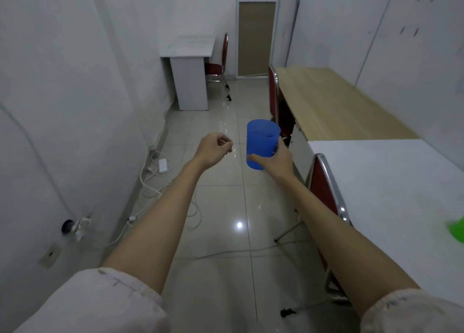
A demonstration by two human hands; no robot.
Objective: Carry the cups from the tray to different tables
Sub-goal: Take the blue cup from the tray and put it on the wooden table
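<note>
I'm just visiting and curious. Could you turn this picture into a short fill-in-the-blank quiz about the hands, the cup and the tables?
1. The right hand holds a cup whose colour is ____.
2. The left hand is loosely closed and holds ____ cup.
3. The wooden table stands against the wall on the person's ____ side.
4. The chair beside the far white desk is ____ in colour.

Missing words: blue; no; right; red.
</note>
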